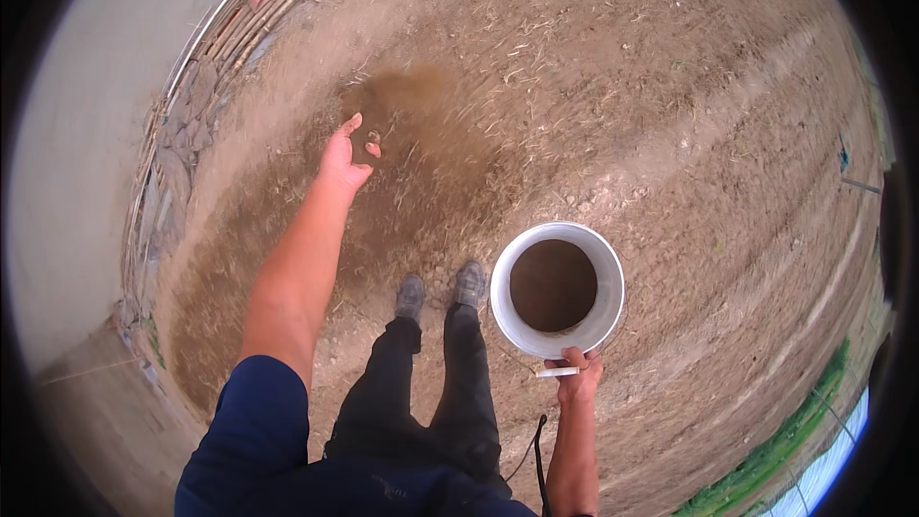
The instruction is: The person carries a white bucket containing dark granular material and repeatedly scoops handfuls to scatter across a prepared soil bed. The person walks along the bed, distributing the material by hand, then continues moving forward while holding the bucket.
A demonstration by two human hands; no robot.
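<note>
My left hand (348, 152) is stretched out over the ground with its fingers apart, nothing held in it. Just beyond the fingers, a brown cloud of loose, dusty material (413, 93) blurs in the air. In my right hand (580, 375) is the near rim of a white bucket (500, 266), opening upward, to the right of my feet. Dark brown, fine material (553, 287) lies inside it. The bucket's wire handle has a white grip (558, 372), which hangs beside my right fingers.
Bare soil (689, 244) strewn with straw surrounds my shoes (411, 296). A darker patch (380, 230) spreads ahead and left. Along a pale wall (79, 158) lie thin poles (248, 36) and rubble (188, 129). Green plants (775, 456) edge the lower right.
</note>
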